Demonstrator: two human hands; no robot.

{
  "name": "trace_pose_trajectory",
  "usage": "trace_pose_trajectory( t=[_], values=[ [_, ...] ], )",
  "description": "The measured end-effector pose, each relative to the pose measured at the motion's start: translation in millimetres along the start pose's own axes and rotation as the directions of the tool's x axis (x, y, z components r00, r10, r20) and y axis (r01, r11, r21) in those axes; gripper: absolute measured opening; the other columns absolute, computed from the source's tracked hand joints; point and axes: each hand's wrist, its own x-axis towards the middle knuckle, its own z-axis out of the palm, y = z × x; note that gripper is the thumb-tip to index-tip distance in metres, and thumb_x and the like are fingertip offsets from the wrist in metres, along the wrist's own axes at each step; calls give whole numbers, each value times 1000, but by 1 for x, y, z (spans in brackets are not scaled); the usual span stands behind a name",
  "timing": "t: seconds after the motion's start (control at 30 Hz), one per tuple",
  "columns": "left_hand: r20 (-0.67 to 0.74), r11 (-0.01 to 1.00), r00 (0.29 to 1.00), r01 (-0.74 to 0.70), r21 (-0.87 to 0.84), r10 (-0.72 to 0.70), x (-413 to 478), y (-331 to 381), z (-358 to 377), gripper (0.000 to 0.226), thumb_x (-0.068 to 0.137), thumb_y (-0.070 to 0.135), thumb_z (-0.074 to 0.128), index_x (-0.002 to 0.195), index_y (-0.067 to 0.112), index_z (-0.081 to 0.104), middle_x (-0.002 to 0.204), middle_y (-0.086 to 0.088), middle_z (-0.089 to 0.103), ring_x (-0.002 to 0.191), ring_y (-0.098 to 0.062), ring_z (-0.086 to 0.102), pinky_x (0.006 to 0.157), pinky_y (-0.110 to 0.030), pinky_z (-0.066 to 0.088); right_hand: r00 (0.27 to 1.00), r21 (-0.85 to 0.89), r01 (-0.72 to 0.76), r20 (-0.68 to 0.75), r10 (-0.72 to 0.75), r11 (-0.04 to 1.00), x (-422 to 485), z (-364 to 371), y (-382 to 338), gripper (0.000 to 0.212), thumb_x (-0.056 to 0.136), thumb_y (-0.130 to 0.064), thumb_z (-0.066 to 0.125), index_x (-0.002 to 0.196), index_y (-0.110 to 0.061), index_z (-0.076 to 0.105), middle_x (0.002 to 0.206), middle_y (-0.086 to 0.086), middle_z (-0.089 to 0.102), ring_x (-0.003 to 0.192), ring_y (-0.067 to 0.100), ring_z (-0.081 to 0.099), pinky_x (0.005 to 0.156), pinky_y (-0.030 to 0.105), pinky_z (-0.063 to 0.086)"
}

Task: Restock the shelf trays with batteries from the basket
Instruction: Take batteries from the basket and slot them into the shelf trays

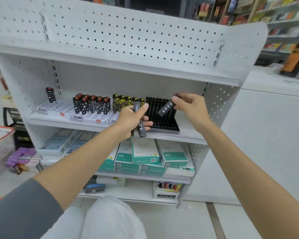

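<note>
Right hand (188, 106) pinches slim black white-lettered battery stick (167, 107) by its upper end, long axis tilted down-left, lower end just over black slotted plastic tray (162, 125); left hand (130, 119) grips spare black sticks (141, 129) at tray's left edge.

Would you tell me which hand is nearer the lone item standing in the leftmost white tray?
Left. The left hand sits right of the lone item; the right hand is farther right, above the black tray.

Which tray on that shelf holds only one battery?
The white tray at the far left: a single red-capped battery stands at its back, while the next trays hold whole clusters.
</note>
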Motion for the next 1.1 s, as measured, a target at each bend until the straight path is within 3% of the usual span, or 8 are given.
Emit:
trace_pose_trajectory(
  t=[0.1,0.17,0.37,0.5,0.6,0.77,0.93,1.1],
  values=[
    [43,1000,999,5,11,-5,5,-2,9,27,97,34,58,86,13,46,63,-3,44,46,-13,45,47,-25,50,994,-258,60,-76,-82,964,10,-18,15,18,86,-21,66,104,-19,69,86,-1,68,78,18,67,77,38,57],
    [51,1000,999,13,16,-14,7,-4,14,25,101,31,52,86,12,43,62,-3,40,45,-13,39,44,-23,45,989,-355,75,-90,-114,932,14,-20,24,15,86,-23,66,101,-21,68,84,0,67,76,21,67,78,42,56],
    [59,1000,998,23,-18,-22,14,-8,14,11,102,11,37,90,13,38,71,-7,45,55,-17,44,54,-32,48,969,-483,133,-119,-216,865,23,-11,48,26,88,-22,68,111,-10,70,88,5,68,77,16,62,79,26,51],
    [62,993,998,33,-114,-26,17,-9,7,7,104,9,38,97,10,40,80,-8,50,67,-18,53,68,-35,59,978,-512,141,-61,-200,847,24,-6,59,34,88,-22,67,120,-12,66,101,5,66,82,13,61,80,17,45],
    [111,985,993,52,-166,-34,16,-10,4,7,104,11,43,108,7,47,86,-9,53,77,-19,60,78,-40,60,988,-485,148,27,-154,862,23,-4,60,45,86,-16,65,131,-17,59,106,3,62,83,13,64,84,21,49],
    [159,979,987,12,-202,20,15,-5,2,25,103,12,44,126,9,52,100,-10,59,101,-23,69,76,-52,59,989,-463,144,41,-141,874,24,-2,55,47,85,-13,68,131,-17,58,91,1,64,84,15,64,87,25,51],
    [163,982,985,-28,-187,59,16,1,-1,28,104,17,43,131,18,50,102,-5,62,103,-23,70,88,-66,50,980,-555,199,108,-168,808,27,0,54,48,87,-17,68,134,-15,55,99,5,66,88,19,63,87,30,52],
    [189,984,980,-24,-178,58,14,1,-3,31,104,18,42,134,20,47,103,-7,62,101,-25,70,82,-61,54,979,-601,199,153,-132,775,24,2,53,50,89,-17,66,137,-17,52,103,8,69,91,19,65,91,30,51]
  ],
)
